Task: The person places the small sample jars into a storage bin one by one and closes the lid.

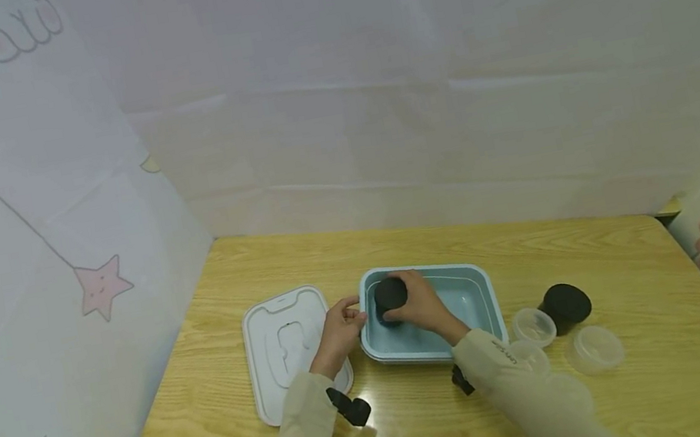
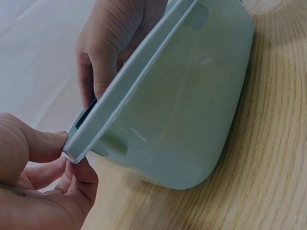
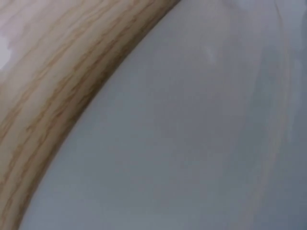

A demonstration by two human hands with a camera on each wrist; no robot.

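A light blue plastic bin (image 1: 465, 296) stands on the wooden table. In the left wrist view, my left hand (image 2: 41, 177) pinches the bin's rim (image 2: 103, 115) between thumb and fingers; in the head view this hand (image 1: 339, 337) is at the bin's left end. My right hand (image 1: 427, 308) reaches into the bin and grips a black round container (image 1: 391, 292) near that same end. The bin's wall hides most of this container in the left wrist view. Only the bin's pale outer wall (image 3: 158, 139) and some table fill the right wrist view.
Left of the bin lies a flat white lid (image 1: 270, 369), partly behind my left hand. To the right are another black container (image 1: 565, 305) and several clear round tubs (image 1: 595, 348), some beside my right sleeve. Printed cloth walls (image 1: 337, 143) enclose the table.
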